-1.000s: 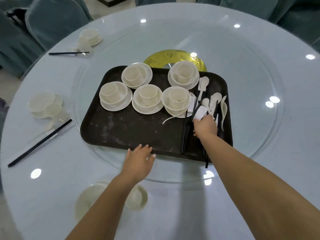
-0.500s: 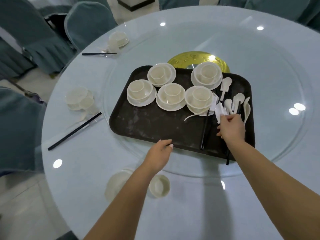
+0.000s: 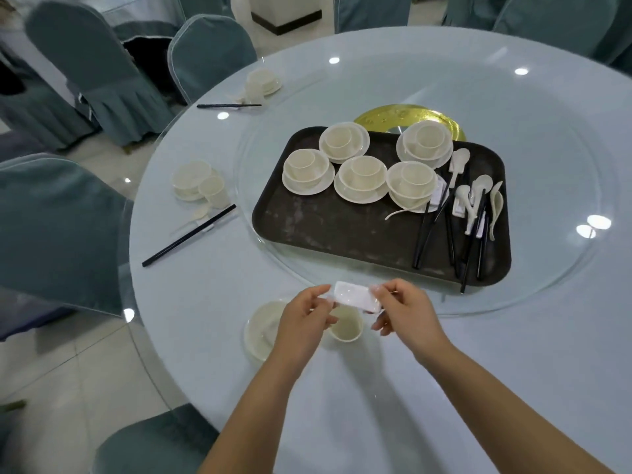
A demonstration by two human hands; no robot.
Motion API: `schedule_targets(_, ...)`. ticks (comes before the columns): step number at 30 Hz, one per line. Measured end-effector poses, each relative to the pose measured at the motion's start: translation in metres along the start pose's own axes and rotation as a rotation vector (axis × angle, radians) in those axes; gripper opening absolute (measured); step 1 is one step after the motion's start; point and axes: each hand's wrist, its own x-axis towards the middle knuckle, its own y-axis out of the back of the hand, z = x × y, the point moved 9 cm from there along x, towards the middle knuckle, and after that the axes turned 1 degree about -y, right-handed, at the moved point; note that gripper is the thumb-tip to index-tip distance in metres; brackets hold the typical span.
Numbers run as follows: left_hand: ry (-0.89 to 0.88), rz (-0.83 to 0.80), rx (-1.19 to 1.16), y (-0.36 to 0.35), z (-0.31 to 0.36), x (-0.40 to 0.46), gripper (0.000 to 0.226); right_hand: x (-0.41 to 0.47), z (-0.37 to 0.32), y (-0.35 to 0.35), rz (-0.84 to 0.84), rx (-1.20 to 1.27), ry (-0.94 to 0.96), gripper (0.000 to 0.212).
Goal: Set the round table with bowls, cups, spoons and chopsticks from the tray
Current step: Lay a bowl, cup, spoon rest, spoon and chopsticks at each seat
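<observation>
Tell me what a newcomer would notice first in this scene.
First, the two hands near the table's front edge, the left hand and right hand, pinching a small white packet between them, above a cup and a plate. Next, the dark tray on the glass turntable, with five stacks of bowls at its far side and spoons and black chopsticks on its right.

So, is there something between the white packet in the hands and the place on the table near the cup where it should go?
Nothing visible blocks it. Both hands, left hand and right hand, pinch the white packet directly above the cup and the plate. The table beside the cup shows only bare cloth.
</observation>
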Motion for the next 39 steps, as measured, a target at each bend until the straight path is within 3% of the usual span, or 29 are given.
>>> schedule_targets(8,0.091,-0.016,-0.068,0.027,-0.042,-0.031,0.01,-0.045,0.029,-0.033,-0.06,0.0,-0.085,0.021)
schedule_targets(12,0.159,-0.045,-0.054,0.023,-0.07,-0.045,0.011,-0.064,0.061,-0.037,-0.083,0.004,-0.137,0.008)
schedule_targets(19,0.273,-0.074,0.054,0.001,-0.115,-0.054,0.009,-0.073,0.125,-0.026,0.031,-0.031,-0.28,0.015)
schedule_targets(29,0.304,-0.15,0.071,-0.023,-0.13,-0.048,0.041,-0.043,0.145,-0.027,0.127,-0.241,-0.262,0.009)
schedule_targets(39,0.293,-0.124,0.056,-0.018,-0.133,-0.039,0.04,-0.031,0.146,-0.032,0.071,-0.347,-0.201,0.009)
